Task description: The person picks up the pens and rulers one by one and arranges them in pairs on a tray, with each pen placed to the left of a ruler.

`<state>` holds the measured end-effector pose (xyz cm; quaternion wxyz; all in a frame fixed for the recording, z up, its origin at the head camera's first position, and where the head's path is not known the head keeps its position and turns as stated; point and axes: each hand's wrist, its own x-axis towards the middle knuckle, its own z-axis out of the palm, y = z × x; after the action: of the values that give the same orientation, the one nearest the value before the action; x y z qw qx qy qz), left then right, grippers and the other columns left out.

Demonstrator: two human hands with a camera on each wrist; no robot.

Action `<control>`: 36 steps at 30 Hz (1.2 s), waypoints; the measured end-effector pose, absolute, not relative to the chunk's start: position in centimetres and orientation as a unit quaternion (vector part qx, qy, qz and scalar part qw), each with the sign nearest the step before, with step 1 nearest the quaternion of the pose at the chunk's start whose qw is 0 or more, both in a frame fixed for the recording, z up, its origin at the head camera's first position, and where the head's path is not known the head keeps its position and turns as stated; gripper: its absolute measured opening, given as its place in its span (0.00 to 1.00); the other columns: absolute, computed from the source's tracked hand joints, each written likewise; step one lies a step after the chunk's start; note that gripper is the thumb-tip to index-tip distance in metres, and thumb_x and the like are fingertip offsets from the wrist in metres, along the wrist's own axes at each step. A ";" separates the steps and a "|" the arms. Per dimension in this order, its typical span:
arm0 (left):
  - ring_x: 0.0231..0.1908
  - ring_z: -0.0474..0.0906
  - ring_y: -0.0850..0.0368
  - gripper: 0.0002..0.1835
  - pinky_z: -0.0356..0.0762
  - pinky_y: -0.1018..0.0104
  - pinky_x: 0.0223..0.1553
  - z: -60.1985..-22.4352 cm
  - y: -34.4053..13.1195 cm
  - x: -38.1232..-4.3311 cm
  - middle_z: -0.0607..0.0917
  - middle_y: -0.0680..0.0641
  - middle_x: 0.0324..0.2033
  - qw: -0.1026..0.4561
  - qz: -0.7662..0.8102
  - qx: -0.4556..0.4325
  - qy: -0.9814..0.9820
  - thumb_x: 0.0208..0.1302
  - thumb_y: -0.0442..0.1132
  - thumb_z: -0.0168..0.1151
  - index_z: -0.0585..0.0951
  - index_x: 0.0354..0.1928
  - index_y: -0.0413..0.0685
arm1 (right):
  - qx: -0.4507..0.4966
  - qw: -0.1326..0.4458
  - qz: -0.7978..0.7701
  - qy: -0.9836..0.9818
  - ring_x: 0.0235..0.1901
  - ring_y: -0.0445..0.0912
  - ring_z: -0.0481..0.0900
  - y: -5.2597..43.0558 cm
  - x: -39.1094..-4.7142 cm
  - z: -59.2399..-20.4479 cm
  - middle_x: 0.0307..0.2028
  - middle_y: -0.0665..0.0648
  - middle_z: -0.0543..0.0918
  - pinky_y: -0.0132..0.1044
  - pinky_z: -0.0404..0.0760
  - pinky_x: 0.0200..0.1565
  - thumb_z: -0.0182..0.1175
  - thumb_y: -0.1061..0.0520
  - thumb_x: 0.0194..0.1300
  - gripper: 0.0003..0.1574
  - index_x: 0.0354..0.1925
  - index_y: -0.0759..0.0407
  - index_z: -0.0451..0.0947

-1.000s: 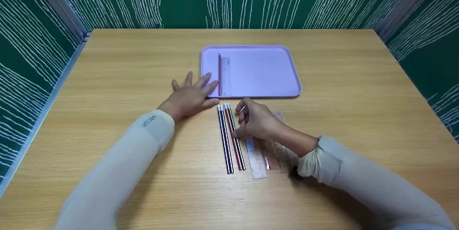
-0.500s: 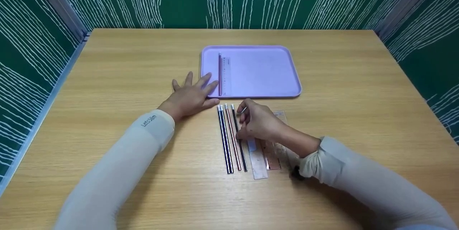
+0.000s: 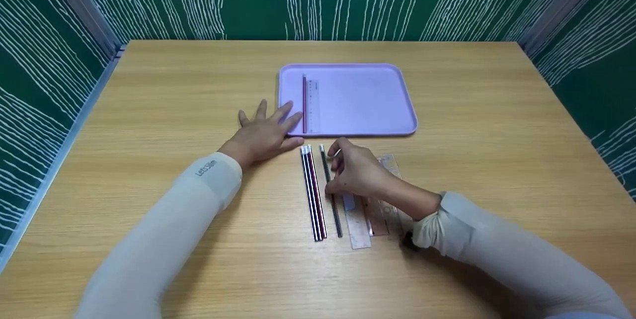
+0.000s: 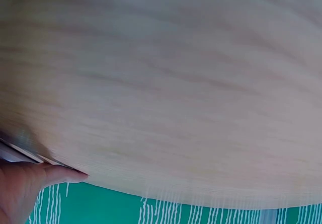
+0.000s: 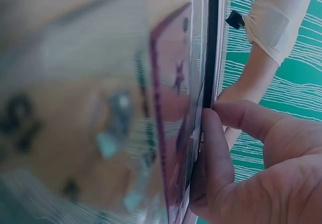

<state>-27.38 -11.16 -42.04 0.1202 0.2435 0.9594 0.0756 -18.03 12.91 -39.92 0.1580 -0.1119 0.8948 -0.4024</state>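
My right hand [image 3: 360, 167] pinches a dark pencil [image 3: 336, 217] between thumb and finger; in the right wrist view that pencil [image 5: 212, 43] runs up from the fingertips. Just left, a red-striped pencil [image 3: 318, 199] lies alongside two dark-blue-and-white striped pencils [image 3: 309, 195], white ends toward the tray. Fingers spread, my left hand [image 3: 261, 135] lies flat over the front left corner of the purple tray [image 3: 362, 100], its thumb tip by the pencil ends. Partly under my right hand are a clear ruler [image 3: 358, 232], a pinkish ruler [image 3: 379, 224] and another clear ruler [image 3: 392, 214].
On the tray's left side, a red pencil [image 3: 304, 103] lies beside a clear ruler [image 3: 313, 108]. The wooden table [image 3: 198, 75] is bordered by green walls [image 3: 253, 1] with white streaks.
The red-striped pencil has shifted left, from beside the dark pencil to against the blue-striped pair. The dark pencil now lies apart under my right hand. My left hand has stayed put.
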 end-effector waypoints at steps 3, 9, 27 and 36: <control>0.79 0.28 0.27 0.43 0.30 0.15 0.65 -42.0 -11.1 -27.3 0.38 0.57 0.83 0.123 0.074 0.241 0.960 0.68 0.80 0.32 0.45 0.81 0.77 | -0.101 0.169 -0.408 0.891 0.35 0.46 0.80 12.9 -18.1 -39.9 0.39 0.55 0.82 0.38 0.83 0.40 0.76 0.68 0.40 0.40 0.53 0.58 0.71; 0.79 0.28 0.27 0.43 0.29 0.15 0.65 -41.9 -11.1 -27.3 0.38 0.57 0.83 0.122 0.075 0.243 0.959 0.68 0.79 0.33 0.45 0.81 0.77 | -0.074 0.202 -0.439 0.872 0.36 0.46 0.78 13.1 -18.3 -39.7 0.41 0.55 0.79 0.37 0.84 0.38 0.73 0.71 0.42 0.41 0.55 0.58 0.69; 0.78 0.31 0.25 0.43 0.33 0.13 0.65 -41.9 -11.0 -27.4 0.40 0.55 0.83 0.113 0.073 0.247 0.960 0.69 0.78 0.34 0.47 0.82 0.74 | -0.052 0.289 -0.529 0.796 0.38 0.48 0.84 14.3 -19.0 -38.4 0.49 0.64 0.81 0.40 0.87 0.42 0.66 0.72 0.56 0.43 0.67 0.64 0.60; 0.79 0.32 0.26 0.43 0.34 0.14 0.65 -41.9 -11.0 -27.3 0.40 0.56 0.83 0.112 0.070 0.245 0.960 0.68 0.79 0.32 0.46 0.81 0.76 | -0.042 0.310 -0.567 0.762 0.39 0.48 0.83 15.0 -19.5 -38.8 0.46 0.60 0.78 0.41 0.88 0.45 0.63 0.72 0.62 0.40 0.69 0.62 0.60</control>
<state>-27.27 -11.04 -41.87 0.1121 0.2450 0.9605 0.0698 -19.46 15.03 -38.78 0.3102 -0.0419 0.7622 -0.5666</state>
